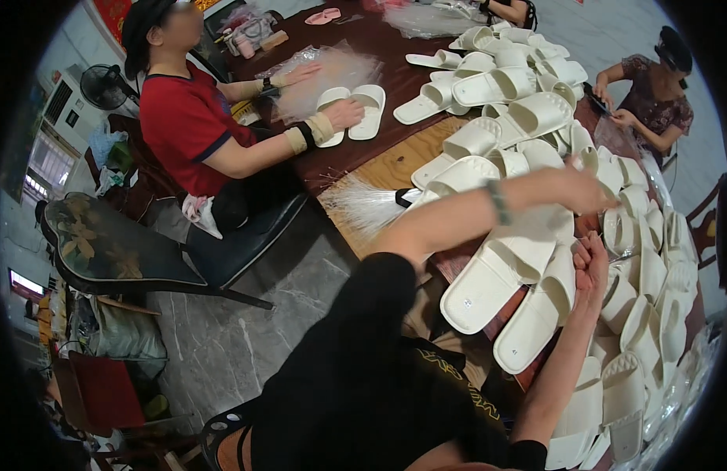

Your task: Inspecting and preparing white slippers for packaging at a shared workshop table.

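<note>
Several right fingers (582, 254) curl together beside slippers (530, 330); left fingers (600, 198) blurred, their spread unclear.

The slide slippers (483, 286) are cream-white, the worktop (399, 74) maroon, the floor (222, 345) white-veined grey; at left, the dark chair back (104, 243) has tan florals.

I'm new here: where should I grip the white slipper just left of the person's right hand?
Probably grip the white slipper by its heel, from the near side: that end lies uncovered, pointing toward the person, while its strap lies beside the right hand.
</note>
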The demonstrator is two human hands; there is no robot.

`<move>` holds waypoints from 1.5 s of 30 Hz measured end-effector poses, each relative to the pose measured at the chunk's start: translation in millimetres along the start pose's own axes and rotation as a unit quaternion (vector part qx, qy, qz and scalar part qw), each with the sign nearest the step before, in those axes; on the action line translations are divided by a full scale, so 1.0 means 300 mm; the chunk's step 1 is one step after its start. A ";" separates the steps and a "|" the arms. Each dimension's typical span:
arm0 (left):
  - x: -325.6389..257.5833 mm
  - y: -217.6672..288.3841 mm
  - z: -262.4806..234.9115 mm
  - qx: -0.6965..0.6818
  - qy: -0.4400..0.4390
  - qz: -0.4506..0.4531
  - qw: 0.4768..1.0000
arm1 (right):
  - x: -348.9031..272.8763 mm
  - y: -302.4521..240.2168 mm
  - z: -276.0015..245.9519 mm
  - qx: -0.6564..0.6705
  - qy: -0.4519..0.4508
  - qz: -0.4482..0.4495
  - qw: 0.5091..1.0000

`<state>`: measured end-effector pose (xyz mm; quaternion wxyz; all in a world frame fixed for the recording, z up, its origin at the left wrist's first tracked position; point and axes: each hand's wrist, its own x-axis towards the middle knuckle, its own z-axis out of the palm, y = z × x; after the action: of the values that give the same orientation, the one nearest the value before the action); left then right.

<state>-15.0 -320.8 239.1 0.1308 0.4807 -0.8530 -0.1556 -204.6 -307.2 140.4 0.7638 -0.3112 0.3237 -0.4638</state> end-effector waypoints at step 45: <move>0.126 0.412 0.191 0.062 0.220 0.369 0.901 | -0.018 0.021 0.025 -0.047 0.057 -0.078 0.994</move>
<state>-151.9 -284.8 237.7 0.3329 0.1609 -0.9268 0.0662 -197.4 -298.5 141.1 0.6906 -0.3438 0.3625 -0.5230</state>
